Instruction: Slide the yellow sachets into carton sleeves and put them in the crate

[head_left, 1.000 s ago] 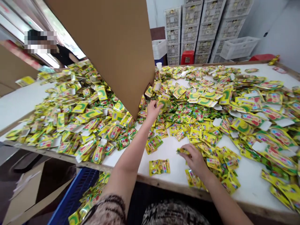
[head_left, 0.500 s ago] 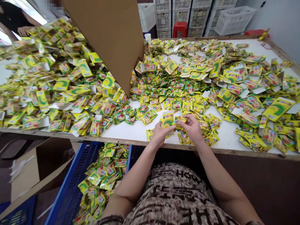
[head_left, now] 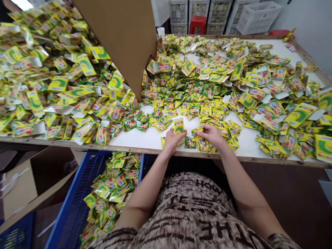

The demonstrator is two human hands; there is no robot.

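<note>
My left hand [head_left: 171, 141] is closed round a small yellow and green box [head_left: 178, 127], its white end flap pointing away from me. To its right, my right hand [head_left: 212, 135] pinches a small yellow sachet [head_left: 197, 132] between thumb and fingertips. The box and the sachet are apart, both over the front of the white table [head_left: 145, 141]. A green sachet [head_left: 190, 142] lies between my hands, and several yellow sachets [head_left: 204, 146] lie under the right one. Further off is a heap of green and yellow sachets [head_left: 181, 93].
Piles of small yellow boxes [head_left: 85, 65] spread left and right. A big cardboard sheet [head_left: 124, 41] stands among them. Below the table edge, a blue crate [head_left: 70, 193] holds filled packets beside an open carton [head_left: 20, 186]. White crates [head_left: 178, 14] and a red stool [head_left: 198, 24] stand behind.
My hands have moved apart, the right one drawing the sachet away from the box. A green sachet now shows between them. The view has tilted down slightly.
</note>
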